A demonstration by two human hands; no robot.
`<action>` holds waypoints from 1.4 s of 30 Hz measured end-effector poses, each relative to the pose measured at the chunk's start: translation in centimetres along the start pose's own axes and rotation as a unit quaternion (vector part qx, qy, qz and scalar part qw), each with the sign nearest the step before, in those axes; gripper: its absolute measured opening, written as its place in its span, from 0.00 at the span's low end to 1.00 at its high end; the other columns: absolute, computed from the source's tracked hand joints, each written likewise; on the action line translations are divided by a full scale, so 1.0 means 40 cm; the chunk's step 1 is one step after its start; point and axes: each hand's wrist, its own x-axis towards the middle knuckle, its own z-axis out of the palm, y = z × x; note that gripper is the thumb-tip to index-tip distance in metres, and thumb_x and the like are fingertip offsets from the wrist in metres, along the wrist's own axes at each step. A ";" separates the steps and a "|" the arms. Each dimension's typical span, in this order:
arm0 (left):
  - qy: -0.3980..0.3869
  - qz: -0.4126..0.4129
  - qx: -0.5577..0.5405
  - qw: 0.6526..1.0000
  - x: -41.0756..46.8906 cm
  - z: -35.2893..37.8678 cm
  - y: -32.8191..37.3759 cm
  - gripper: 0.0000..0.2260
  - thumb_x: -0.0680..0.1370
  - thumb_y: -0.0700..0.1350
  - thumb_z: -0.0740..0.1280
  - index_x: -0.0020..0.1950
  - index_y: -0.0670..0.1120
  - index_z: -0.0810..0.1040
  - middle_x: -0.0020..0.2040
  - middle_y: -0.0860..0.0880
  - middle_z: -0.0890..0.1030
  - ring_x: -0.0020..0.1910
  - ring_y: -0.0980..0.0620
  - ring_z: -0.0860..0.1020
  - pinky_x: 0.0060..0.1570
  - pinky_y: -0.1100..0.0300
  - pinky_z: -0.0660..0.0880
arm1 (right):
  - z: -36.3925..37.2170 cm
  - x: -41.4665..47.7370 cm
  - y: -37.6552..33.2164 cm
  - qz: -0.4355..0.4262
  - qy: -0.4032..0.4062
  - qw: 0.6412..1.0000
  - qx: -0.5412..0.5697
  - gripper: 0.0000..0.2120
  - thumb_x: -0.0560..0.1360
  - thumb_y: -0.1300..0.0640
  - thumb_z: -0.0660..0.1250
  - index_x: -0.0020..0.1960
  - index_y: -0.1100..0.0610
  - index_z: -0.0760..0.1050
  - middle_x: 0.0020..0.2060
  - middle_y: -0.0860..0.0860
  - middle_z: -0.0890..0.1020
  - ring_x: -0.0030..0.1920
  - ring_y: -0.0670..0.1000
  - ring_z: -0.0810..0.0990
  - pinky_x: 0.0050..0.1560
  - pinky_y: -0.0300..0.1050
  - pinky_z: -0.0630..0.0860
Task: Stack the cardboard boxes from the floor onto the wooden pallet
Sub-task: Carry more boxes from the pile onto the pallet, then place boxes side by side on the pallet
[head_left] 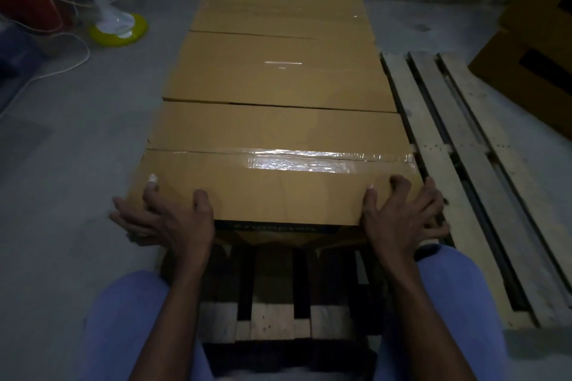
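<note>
Three brown cardboard boxes lie in a row on the wooden pallet [458, 145], running away from me. The nearest box [278, 139] has clear tape across its top seam. My left hand [167, 216] grips its near left corner, thumb on top, fingers around the side. My right hand [402, 213] grips its near right corner the same way. The middle box [278, 71] and the far box [281, 9] sit flush behind it. Pallet slats show bare to the right of the boxes and below the nearest box's front edge.
More cardboard boxes [532, 49] stand stacked on the floor at the right. A white fan with a yellow base [119, 26] and a white cable [62, 68] are at the left, beside red items. Grey concrete floor surrounds the pallet. My knees in blue trousers flank it.
</note>
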 end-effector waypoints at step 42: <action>-0.674 0.389 0.054 0.626 -1.165 -1.079 1.325 0.26 0.77 0.43 0.72 0.73 0.42 0.71 0.66 0.40 0.78 0.64 0.40 0.76 0.55 0.58 0.71 | -2.007 -0.202 0.570 0.294 -0.146 0.928 0.176 0.16 0.76 0.41 0.68 0.61 0.45 0.76 0.65 0.53 0.75 0.70 0.58 0.65 0.65 0.56 0.68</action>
